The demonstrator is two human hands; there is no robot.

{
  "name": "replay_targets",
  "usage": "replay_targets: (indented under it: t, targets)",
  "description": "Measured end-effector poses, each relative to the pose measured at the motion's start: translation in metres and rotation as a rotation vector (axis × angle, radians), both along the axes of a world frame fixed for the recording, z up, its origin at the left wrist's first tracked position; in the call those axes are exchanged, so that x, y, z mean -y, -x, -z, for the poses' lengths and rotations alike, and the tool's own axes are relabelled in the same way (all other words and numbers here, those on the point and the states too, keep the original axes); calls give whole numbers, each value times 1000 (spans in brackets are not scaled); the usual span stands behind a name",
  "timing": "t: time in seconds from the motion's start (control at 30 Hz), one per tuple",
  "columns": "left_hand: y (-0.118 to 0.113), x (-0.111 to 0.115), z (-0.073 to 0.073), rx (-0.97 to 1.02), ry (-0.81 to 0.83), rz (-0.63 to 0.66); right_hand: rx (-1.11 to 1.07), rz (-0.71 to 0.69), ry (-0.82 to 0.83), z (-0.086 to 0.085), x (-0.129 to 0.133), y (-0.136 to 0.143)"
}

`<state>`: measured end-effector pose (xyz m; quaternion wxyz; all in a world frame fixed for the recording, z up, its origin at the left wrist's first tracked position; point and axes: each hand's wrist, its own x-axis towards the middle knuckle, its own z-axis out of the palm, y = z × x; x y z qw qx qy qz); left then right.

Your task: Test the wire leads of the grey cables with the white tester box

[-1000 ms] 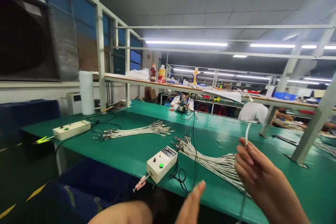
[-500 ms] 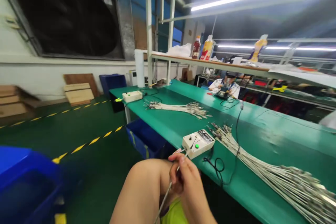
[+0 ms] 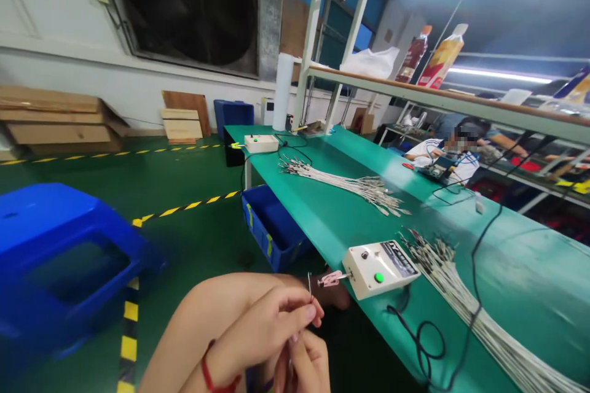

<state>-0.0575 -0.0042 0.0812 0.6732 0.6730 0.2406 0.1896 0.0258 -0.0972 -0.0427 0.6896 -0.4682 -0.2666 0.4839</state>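
My left hand (image 3: 276, 322), with a red band at its wrist, is closed in a pinch. The thin wire end of a cable (image 3: 310, 287) stands up from its fingertips. Just below and touching it, my right hand (image 3: 308, 363) is curled closed around the same cable, most of which is hidden by the fingers. Beyond my hands, a cream box (image 3: 380, 271) with a green button sits at the bench edge. From its side sticks out a pink clip (image 3: 330, 279), close to the wire end but apart from it.
On the green bench (image 3: 332, 215) lie two bundles of pale cables, a near bundle (image 3: 461, 301) and a far bundle (image 3: 345, 184). A second cream box (image 3: 261, 143) stands farther off. Blue bin (image 3: 276, 230) under the edge, blue stool (image 3: 59, 245) at left. A co-worker (image 3: 442, 153) sits opposite.
My left hand has come into view and met my right hand at the cable. The right hand has drawn down and away from the cream box. The view has turned left.
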Motion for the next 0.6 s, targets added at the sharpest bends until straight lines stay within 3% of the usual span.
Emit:
replay_targets:
  t: [0.07,0.17,0.27,0.37,0.43,0.5,0.6]
  targets:
    - [-17,-13,-2,52,79,160,-17,-9,-30,5,3,-6]
    - [-22,-17,13,103,264,220,-45,-93,-89,6,9,-9]
    - [-19,-7,36,89,394,142,-18,-175,-74,6,14,-12]
    - [-23,6,50,106,479,-46,82,-179,2,5,20,-28]
    - [-28,14,55,184,483,-195,168,-117,42,1,23,-46]
    - [-32,21,59,262,468,-306,272,41,83,-7,24,-64]
    - [-35,29,66,282,499,-349,428,306,119,-18,19,-77]
